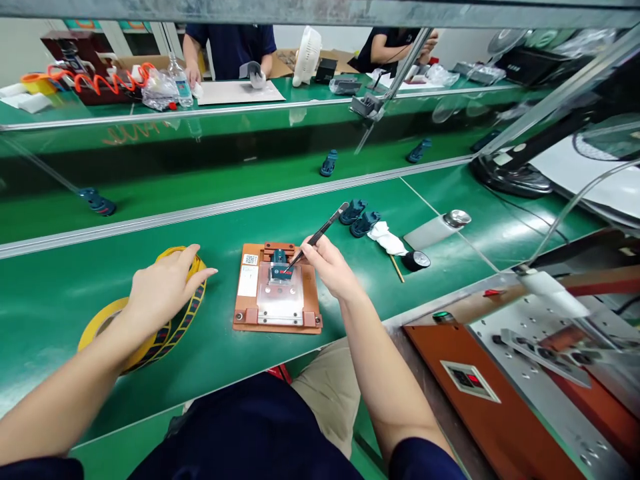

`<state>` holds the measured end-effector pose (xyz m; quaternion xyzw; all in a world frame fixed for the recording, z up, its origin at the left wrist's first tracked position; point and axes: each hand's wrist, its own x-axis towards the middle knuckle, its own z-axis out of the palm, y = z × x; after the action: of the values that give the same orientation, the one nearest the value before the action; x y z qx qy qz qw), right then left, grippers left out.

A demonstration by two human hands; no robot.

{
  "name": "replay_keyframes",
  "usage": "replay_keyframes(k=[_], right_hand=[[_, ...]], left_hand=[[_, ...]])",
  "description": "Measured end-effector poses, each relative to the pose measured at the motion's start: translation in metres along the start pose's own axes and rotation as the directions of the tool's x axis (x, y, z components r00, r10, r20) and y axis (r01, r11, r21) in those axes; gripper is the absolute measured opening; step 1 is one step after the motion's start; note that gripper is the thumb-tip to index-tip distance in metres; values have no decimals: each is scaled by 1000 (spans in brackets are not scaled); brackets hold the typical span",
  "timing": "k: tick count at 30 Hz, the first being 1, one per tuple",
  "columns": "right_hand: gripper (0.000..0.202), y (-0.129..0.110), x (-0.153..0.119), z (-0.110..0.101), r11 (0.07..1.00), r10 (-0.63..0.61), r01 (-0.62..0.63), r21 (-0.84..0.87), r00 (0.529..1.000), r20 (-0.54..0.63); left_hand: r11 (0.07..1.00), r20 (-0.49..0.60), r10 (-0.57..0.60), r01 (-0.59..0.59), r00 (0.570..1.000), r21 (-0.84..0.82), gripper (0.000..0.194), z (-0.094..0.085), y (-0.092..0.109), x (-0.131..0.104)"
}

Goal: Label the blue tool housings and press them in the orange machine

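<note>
My right hand [330, 267] is closed on dark tweezers [323, 232]. Their tips touch the front of a blue tool part [279, 259], where a small red-and-white print shows. That part sits in a brown fixture [315, 300] with a clear plate [280, 300] in front of it. Over a yellow roll of labels [100, 323] lies my left hand [163, 287], thumb and fingers stretched apart; whether it touches the strip is hard to see. Two more blue parts [361, 217] stand beyond my right hand.
Right of the fixture lie a white cloth [387, 239], a thin stick [397, 268] and a bottle with a metal cap [435, 230]. A brown machine [470, 380] stands at the right. Across a divider, two people [230, 50] work. More blue parts [329, 163] lie along the channel.
</note>
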<state>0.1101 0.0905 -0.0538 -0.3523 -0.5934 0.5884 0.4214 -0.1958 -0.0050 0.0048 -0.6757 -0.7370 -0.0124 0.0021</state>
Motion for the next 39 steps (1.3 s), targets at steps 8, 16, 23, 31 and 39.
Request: replay_keyframes(k=[8, 16, 23, 31, 39], right_hand=[[31, 5, 1, 5, 1000, -23, 23, 14, 1000, -2], [32, 8, -1, 5, 1000, -16, 16, -6, 1000, -24], [32, 8, 0, 4, 1000, -17, 17, -11, 1000, -7], [29, 8, -1, 3, 999, -29, 29, -34, 1000, 3], [24, 7, -2, 0, 993, -61, 62, -101, 998, 15]], left_hand=[[696, -312, 587, -662, 747, -277, 43, 41, 75, -44], [715, -267, 599, -655, 755, -246, 54, 66, 89, -47], [724, -253, 612, -659, 750, -202, 50, 64, 90, -49], [735, -243, 613, -655, 752, -172, 54, 56, 93, -44], [745, -219, 613, -648, 759, -159, 75, 49, 98, -26]])
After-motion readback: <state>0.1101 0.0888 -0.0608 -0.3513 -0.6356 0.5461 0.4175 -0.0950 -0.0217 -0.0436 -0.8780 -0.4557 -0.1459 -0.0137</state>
